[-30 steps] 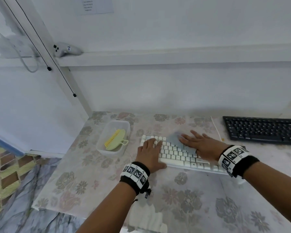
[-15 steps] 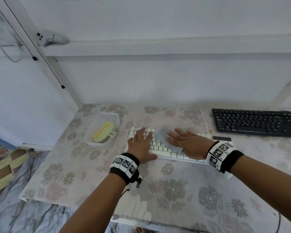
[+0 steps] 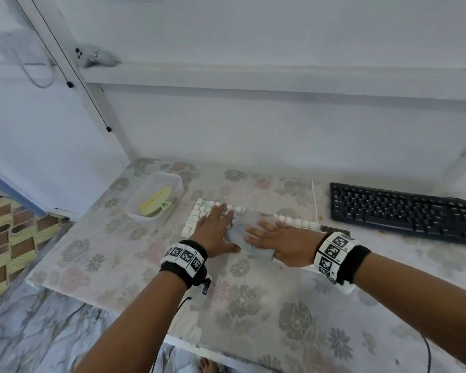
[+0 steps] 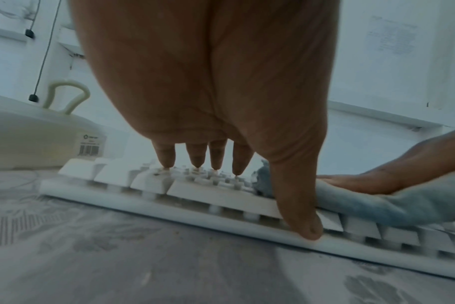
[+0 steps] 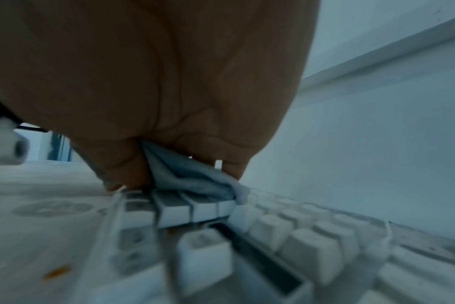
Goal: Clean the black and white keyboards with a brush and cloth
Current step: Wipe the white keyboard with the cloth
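The white keyboard [image 3: 197, 215] lies in the middle of the flowered table [image 3: 240, 300]. My left hand [image 3: 217, 227] rests flat on its left keys, fingers straight, with the fingertips [image 4: 166, 160] on the keycaps and the thumb on the front edge. My right hand [image 3: 275, 236] presses a pale blue-grey cloth [image 3: 240, 227] flat onto the keys just right of the left hand; the cloth [image 5: 192, 176] bunches under the palm. The black keyboard [image 3: 404, 211] sits at the far right. A yellow-green brush [image 3: 156, 204] lies in a clear tub [image 3: 172, 181].
The tub stands left of the white keyboard, near the wall. A white cable [image 3: 314, 200] runs between the two keyboards. The table's front edge [image 3: 189, 345] is close to me, with patterned floor to the left.
My right hand has slid the cloth leftwards along the white keyboard until it is next to the left hand. The left hand has stayed on the left keys.
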